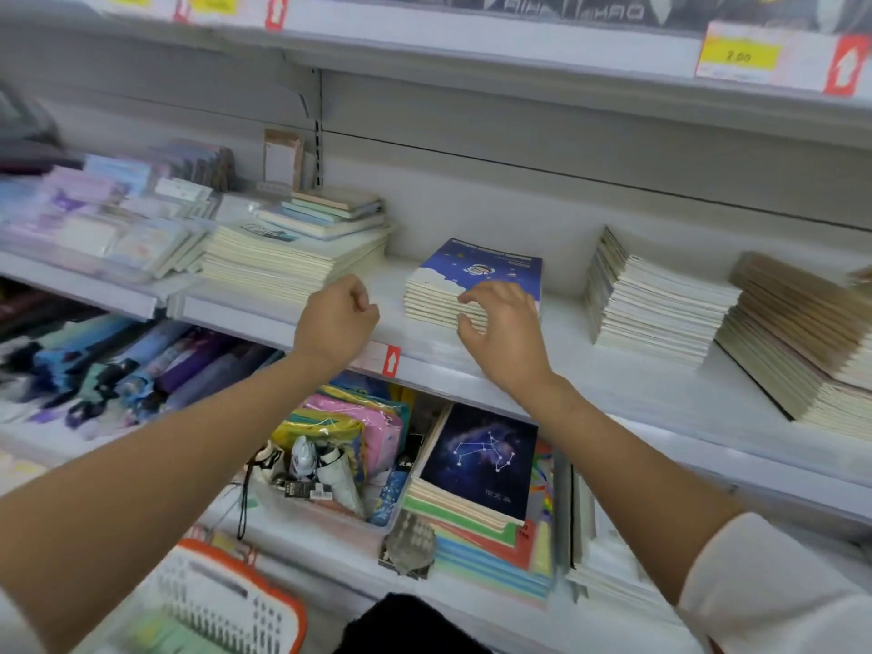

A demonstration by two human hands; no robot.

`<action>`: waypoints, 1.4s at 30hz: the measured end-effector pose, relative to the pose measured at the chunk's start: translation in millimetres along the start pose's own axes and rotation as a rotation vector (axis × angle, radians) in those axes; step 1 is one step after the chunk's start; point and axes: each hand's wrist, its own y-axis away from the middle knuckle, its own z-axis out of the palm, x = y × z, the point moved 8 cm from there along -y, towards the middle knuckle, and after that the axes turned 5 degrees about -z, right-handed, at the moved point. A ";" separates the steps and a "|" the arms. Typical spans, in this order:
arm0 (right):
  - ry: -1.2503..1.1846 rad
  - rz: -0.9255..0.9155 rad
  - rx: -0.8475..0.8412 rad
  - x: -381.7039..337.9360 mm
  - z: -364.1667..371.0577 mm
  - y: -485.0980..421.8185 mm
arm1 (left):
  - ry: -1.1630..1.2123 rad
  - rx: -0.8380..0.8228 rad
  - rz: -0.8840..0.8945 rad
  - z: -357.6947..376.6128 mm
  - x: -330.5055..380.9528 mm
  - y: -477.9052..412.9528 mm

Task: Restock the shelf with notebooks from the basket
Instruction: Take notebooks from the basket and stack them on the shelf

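Yellow price label (738,55), 1 o'clock, on upper shelf (472,42) edge: "2.00". Red tag (392,360), shelf (613,384) edge, just off centre toward 7 o'clock: white up-arrow. Other print illegible.
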 end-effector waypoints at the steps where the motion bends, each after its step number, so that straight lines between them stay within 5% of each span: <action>1: -0.035 -0.015 -0.011 -19.2 5.7 2.8 | 0.033 0.001 -0.059 -12.1 -13.5 8.7; 13: -0.407 0.040 -0.599 -209.6 193.0 129.3 | 0.063 0.048 -0.677 -140.5 -232.0 194.7; 20: -0.329 -0.070 -1.022 -245.0 266.2 194.5 | 0.111 0.097 -0.993 -171.1 -338.6 292.9; 32: -0.264 -0.130 -1.381 -288.8 336.9 313.2 | 0.192 0.144 -1.628 -180.2 -470.0 500.7; 37: -0.305 -0.091 -1.457 -295.1 361.4 353.7 | 0.109 0.147 -1.629 -186.8 -488.0 537.7; 42: -0.364 0.146 -1.430 -266.2 382.7 357.7 | 0.366 0.229 -1.676 -173.5 -496.8 538.2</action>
